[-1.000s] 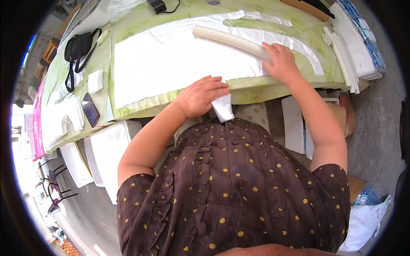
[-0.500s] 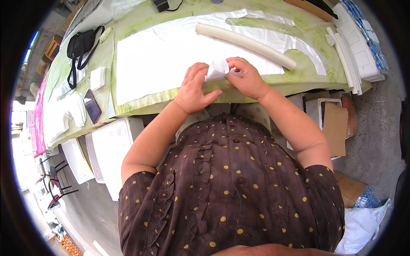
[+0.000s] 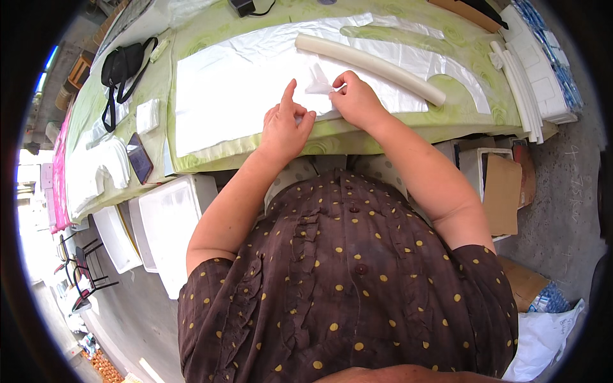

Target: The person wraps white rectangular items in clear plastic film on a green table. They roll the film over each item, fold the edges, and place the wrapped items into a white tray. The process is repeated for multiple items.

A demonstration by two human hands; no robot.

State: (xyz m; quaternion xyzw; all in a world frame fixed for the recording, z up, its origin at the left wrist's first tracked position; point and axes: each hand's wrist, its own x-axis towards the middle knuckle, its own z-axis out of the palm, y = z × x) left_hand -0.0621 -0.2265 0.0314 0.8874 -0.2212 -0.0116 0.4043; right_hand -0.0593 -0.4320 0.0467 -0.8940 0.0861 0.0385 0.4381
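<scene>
My right hand [image 3: 357, 101] pinches the edge of a small, thin white piece of film or paper [image 3: 317, 83] between thumb and fingertips. The piece is creased and stands partly up above a large white sheet [image 3: 223, 96] spread on the table. My left hand [image 3: 287, 126] is just left of it, index finger stretched out, the other fingers partly bent, holding nothing. Beyond my right hand, a long off-white roll [image 3: 377, 67] lies slantwise across the sheet.
A green patterned cloth [image 3: 217, 161] covers the table. On the left lie a black bag [image 3: 122, 64], a dark phone [image 3: 139, 158] and folded white pieces [image 3: 147, 116]. Thin white rolls [image 3: 520, 96] lie at the right edge. White bins [image 3: 169, 217] and a cardboard box [image 3: 501, 191] stand below.
My left hand has let go of the small white piece and drawn slightly back, its index finger now extended. The piece has changed from a curled loop to a flatter, creased shape in my right hand.
</scene>
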